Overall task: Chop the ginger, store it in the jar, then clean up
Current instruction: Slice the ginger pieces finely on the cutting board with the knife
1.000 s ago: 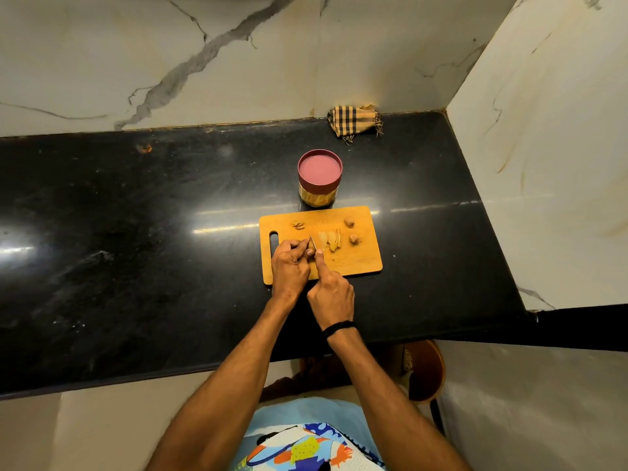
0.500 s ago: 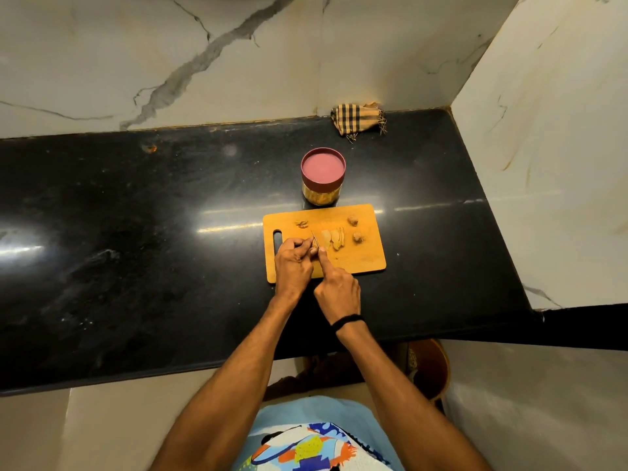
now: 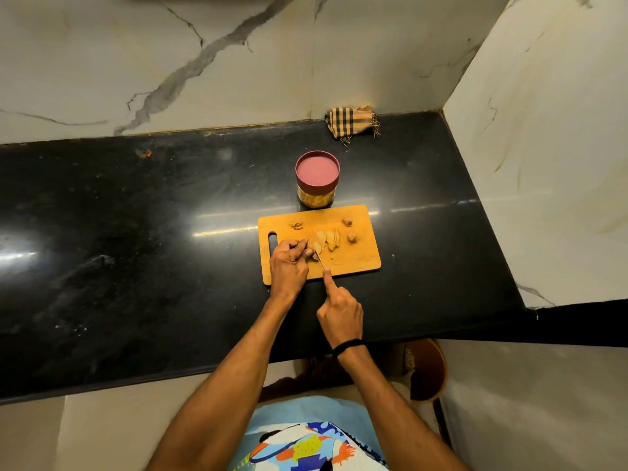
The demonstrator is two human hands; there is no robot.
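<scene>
1. The ginger piece (image 3: pixel 310 250) sits on the cutting board (image 3: pixel 355 263), near the board's left side. It is right under the fingertips of the left hand (image 3: pixel 287 263).
2. The left hand's fingers are bent and pinch the ginger piece to hold it down. Most of the piece is hidden by them, so I cannot tell which way its long side runs.
3. The knife (image 3: pixel 319 260) is just to the right of the ginger piece, right next to the left fingertips. Its thin blade points to the far side and a little to the left.
4. The right hand (image 3: pixel 339 311) holds the knife. Its pointing finger lies straight along the back of the blade. The other fingers are curled, I think around the handle, which is hidden.
5. The right hand is nearer to the person than the left hand. Both arms reach over the black counter (image 3: pixel 136 266).
6. The cut slices (image 3: pixel 328 240) lie in a row to the right of the blade. Two small chunks (image 3: pixel 352 237) lie further right.
7. I think the next cut goes down just left of the slices, very close to the left fingertips. That calls for care.
8. The jar (image 3: pixel 317 180) stands just past the far edge of the board, with its pink lid on. A checked cloth (image 3: pixel 351 122) lies in the far corner.
</scene>
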